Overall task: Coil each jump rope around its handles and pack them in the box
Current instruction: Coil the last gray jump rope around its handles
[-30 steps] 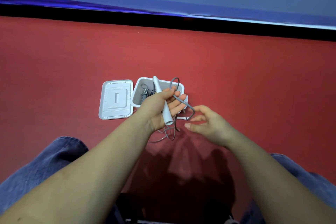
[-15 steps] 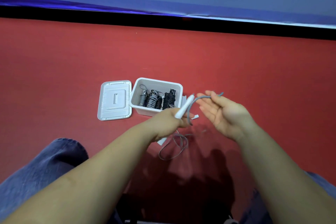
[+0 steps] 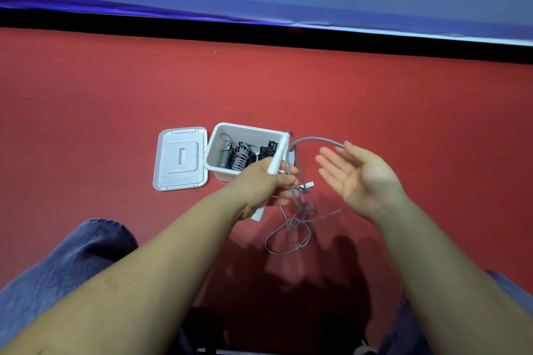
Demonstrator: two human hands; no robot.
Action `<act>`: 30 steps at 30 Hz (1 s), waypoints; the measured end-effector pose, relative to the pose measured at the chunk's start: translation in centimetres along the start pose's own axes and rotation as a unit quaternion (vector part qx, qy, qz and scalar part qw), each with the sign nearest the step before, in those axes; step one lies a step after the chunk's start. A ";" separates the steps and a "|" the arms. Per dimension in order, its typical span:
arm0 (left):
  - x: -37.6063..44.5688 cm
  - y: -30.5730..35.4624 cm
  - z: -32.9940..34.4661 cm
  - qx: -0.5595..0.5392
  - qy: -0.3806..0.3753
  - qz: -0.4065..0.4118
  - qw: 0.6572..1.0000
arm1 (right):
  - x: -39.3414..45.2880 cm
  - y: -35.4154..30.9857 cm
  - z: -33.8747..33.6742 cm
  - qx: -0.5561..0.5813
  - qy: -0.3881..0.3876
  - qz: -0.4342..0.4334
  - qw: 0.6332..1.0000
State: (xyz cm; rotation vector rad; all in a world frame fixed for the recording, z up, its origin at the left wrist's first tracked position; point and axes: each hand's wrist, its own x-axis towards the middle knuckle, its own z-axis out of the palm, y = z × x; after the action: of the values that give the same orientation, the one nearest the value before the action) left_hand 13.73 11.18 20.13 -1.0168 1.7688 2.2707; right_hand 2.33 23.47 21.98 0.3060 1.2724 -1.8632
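Left hand [image 3: 266, 181] clamped on white handles [image 3: 277, 156] in front of box [image 3: 219, 138]; right hand [image 3: 356, 176] flat, now swung out right, grey rope [image 3: 317, 140] looped over fingertips. Since 1 s ago: box contents uncovered, slack trailing on floor. Wrap barely begun; 1 rope left to coil and pack.

Bare forearms, blue denim trousers [image 3: 72, 262]

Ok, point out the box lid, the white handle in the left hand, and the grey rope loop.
box lid [image 3: 181, 158]: head view, centre of its flat top.
white handle [image 3: 277, 156]: head view, shaft above the left hand's fingers.
grey rope [image 3: 314, 139]: head view, top of the arc toward the right hand.
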 end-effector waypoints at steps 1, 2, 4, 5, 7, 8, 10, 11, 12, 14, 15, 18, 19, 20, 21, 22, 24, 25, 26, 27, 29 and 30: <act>-0.1 0.3 0.0 -0.034 0.008 0.003 0.999 | -0.1 0.3 0.1 -0.078 -0.014 0.005 0.997; -0.2 0.6 0.0 -0.070 0.015 0.006 0.997 | -0.1 0.9 0.0 -0.183 -0.030 -0.002 0.983; -0.3 1.1 -0.1 -0.151 0.031 0.008 0.988 | -0.5 2.0 0.1 -0.384 -0.084 -0.032 0.919; -0.2 1.2 -0.1 -0.186 0.042 0.006 0.982 | -0.7 2.6 0.2 -0.452 -0.122 -0.044 0.883; -0.1 1.4 -0.3 -0.230 0.063 -0.009 0.971 | -0.8 3.4 0.0 -0.570 -0.159 -0.090 0.801; -0.1 1.5 -0.4 -0.247 0.069 -0.020 0.966 | -0.7 3.5 -0.2 -0.624 -0.154 -0.125 0.756; -0.1 1.8 -0.6 -0.282 0.068 -0.040 0.956 | -0.4 3.4 -0.7 -0.670 -0.129 -0.167 0.712; -0.2 2.0 -0.7 -0.298 0.064 -0.047 0.951 | -0.3 3.4 -0.8 -0.668 -0.123 -0.172 0.713; -0.3 2.2 -0.7 -0.311 0.059 -0.052 0.947 | -0.1 3.5 -1.0 -0.667 -0.117 -0.167 0.717; -0.3 2.6 -0.9 -0.327 0.055 -0.051 0.942 | 0.0 3.6 -1.1 -0.672 -0.107 -0.162 0.715; -0.2 2.6 -0.9 -0.324 0.057 -0.046 0.943 | 0.0 3.6 -1.0 -0.666 -0.101 -0.157 0.722; 0.3 2.1 -1.1 -0.249 0.071 -0.033 0.965 | -0.3 3.0 -0.1 -0.506 -0.092 -0.085 0.853; 0.4 1.8 -1.1 -0.210 0.073 -0.034 0.974 | -0.4 2.6 0.1 -0.434 -0.086 -0.056 0.895; 0.5 1.6 -1.0 -0.163 0.071 -0.036 0.983 | -0.5 2.2 0.3 -0.368 -0.077 -0.037 0.926; 0.5 1.3 -0.9 -0.108 0.067 -0.037 0.991 | -0.5 1.8 0.4 -0.302 -0.068 -0.023 0.951; 0.3 1.0 -0.6 -0.055 0.058 -0.041 0.996 | -0.5 1.4 0.5 -0.242 -0.060 -0.015 0.968; 0.0 0.7 -0.2 0.017 0.038 -0.055 0.998 | -0.4 0.8 0.5 -0.145 -0.041 -0.003 0.989; -0.1 0.5 -0.1 0.027 0.030 -0.065 0.997 | -0.3 0.6 0.4 -0.110 -0.028 -0.003 0.994; -0.1 0.5 0.0 0.024 0.021 -0.071 0.997 | -0.2 0.5 0.3 -0.086 -0.016 -0.007 0.996; 0.0 0.5 0.0 0.015 0.012 -0.073 0.997 | -0.1 0.4 0.2 -0.070 -0.011 -0.015 0.997; 0.1 0.6 -0.1 -0.005 0.002 -0.066 0.998 | 0.1 0.2 0.0 -0.060 -0.019 -0.034 0.997; 0.1 0.6 -0.1 -0.011 0.004 -0.059 0.998 | 0.0 0.2 0.0 -0.076 -0.031 -0.040 0.996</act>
State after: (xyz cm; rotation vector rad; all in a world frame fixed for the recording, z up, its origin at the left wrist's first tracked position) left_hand 13.43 10.88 20.59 -1.1051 1.6419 2.2231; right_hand 2.48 23.41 21.84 0.1153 1.3918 -1.8166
